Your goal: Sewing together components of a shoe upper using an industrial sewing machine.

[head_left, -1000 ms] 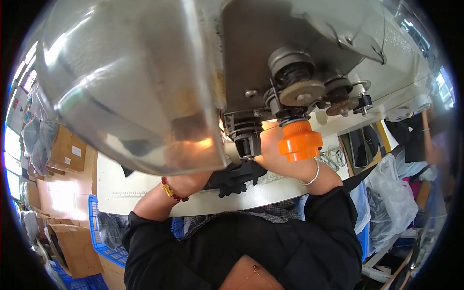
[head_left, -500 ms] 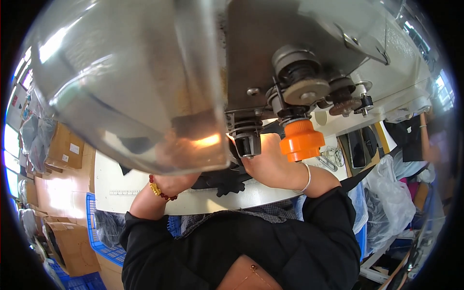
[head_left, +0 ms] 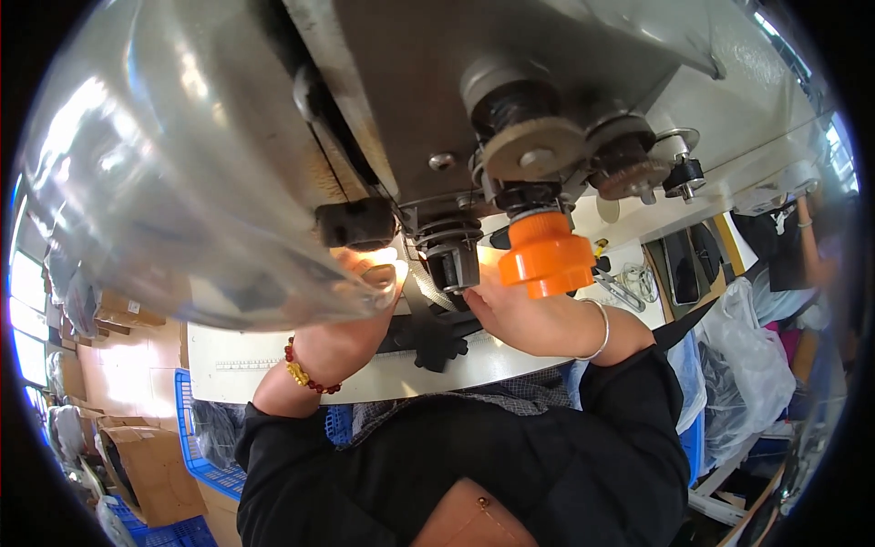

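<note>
The sewing machine head (head_left: 401, 118) hangs over my hands and covers much of the work. Below it, a black fabric piece (head_left: 440, 345) with a notched edge lies on the white table, between my wrists. My left hand (head_left: 342, 342) reaches in from the left, partly behind the clear plastic cover (head_left: 228, 246); a thumb shows there beside the black piece. From the right comes my right hand (head_left: 519, 314), its thumb near the black thread-tension part (head_left: 451, 260) and its other fingers behind the orange knob (head_left: 547, 255). Whether either hand grips the fabric is hidden.
A ruler strip (head_left: 251, 365) runs along the white table (head_left: 219, 342). Scissors (head_left: 620, 290) and a dark phone (head_left: 679, 273) lie to the right. Blue baskets (head_left: 196, 447) and clear plastic bags (head_left: 752, 365) flank me; cardboard boxes (head_left: 150, 469) stand left. Another person's arm (head_left: 808, 242) shows far right.
My view has shifted, so the machine head sits further left and tilted. More of my left hand shows below the cover. The black fabric between my hands has changed shape and hangs lower.
</note>
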`<act>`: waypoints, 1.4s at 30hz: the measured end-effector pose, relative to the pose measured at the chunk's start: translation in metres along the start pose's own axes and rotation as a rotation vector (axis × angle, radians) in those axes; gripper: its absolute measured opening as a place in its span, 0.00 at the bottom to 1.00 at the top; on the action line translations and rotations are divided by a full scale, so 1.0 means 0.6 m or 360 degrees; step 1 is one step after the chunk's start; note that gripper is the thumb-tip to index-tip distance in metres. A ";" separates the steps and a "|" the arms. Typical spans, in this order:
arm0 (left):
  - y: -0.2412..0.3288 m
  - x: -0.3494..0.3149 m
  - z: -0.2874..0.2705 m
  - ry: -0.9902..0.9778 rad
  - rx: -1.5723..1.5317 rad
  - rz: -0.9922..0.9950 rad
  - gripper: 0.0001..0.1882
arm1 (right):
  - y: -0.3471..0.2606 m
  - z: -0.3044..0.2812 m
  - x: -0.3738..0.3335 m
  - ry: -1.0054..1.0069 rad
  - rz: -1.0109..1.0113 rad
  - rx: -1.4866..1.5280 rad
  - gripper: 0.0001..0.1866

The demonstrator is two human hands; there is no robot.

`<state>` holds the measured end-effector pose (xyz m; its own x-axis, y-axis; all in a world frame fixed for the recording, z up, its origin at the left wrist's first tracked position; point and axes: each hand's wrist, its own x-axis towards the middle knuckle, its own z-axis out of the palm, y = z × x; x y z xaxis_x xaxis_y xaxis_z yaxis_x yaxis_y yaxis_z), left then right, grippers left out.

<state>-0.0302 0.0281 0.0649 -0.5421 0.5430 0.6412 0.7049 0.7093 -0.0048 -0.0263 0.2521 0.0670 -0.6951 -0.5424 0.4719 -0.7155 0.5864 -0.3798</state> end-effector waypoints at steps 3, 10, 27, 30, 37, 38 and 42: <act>-0.009 -0.018 0.009 0.0052 0.0044 0.0035 0.05 | -0.002 0.000 0.008 0.0084 -0.0060 0.0125 0.09; -0.020 -0.021 0.029 0.0158 -0.0018 0.0011 0.09 | 0.019 0.033 0.008 0.0192 -0.0050 0.0218 0.05; -0.018 -0.016 0.012 0.0032 -0.0208 -0.0202 0.06 | 0.006 0.001 0.024 0.0243 -0.0300 -0.0247 0.14; -0.014 -0.014 0.011 -0.0001 -0.0098 -0.0136 0.04 | 0.019 0.011 0.023 0.0391 -0.0584 -0.0286 0.14; -0.028 -0.059 0.042 -0.0028 0.0294 -0.0062 0.19 | 0.018 0.002 0.033 0.0436 -0.0653 -0.0347 0.14; -0.031 -0.064 0.047 -0.0026 0.0294 -0.0063 0.19 | 0.020 0.003 0.035 0.0457 -0.0674 -0.0389 0.14; -0.044 -0.068 0.064 0.0020 0.0187 -0.0006 0.27 | 0.043 0.050 0.022 0.0506 -0.0558 -0.0263 0.16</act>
<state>-0.0442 0.0046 0.0096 -0.5382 0.5352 0.6511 0.6441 0.7594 -0.0918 -0.0564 0.2421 0.0398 -0.3407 -0.5288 0.7773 -0.8635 0.5030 -0.0363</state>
